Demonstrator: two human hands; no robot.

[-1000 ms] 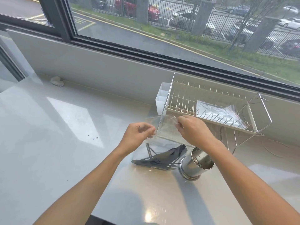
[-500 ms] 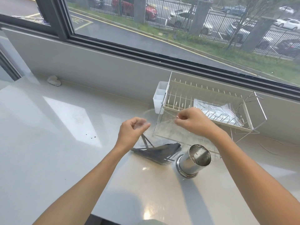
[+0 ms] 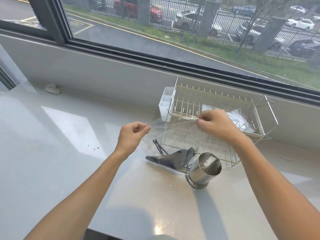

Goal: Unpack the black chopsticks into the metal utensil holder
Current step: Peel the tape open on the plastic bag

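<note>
A bundle of black chopsticks (image 3: 173,159) lies on the white counter inside the bottom of a clear plastic bag (image 3: 174,134). My left hand (image 3: 132,135) pinches the bag's left top corner. My right hand (image 3: 217,125) pinches the right top corner, and the clear film is stretched between the two hands above the chopsticks. A few chopstick ends (image 3: 158,146) poke up at the left of the bundle. The metal utensil holder (image 3: 205,170) stands upright and empty just right of the chopsticks, below my right forearm.
A wire dish rack (image 3: 225,104) stands behind my hands against the wall, with a white plastic cutlery caddy (image 3: 164,103) on its left end and clear bags inside it. A small grey lump (image 3: 52,89) lies at the back left of the white counter (image 3: 52,153).
My hands have moved apart and risen a little, stretching the clear bag wider. The chopsticks and the metal holder stay where they were.
</note>
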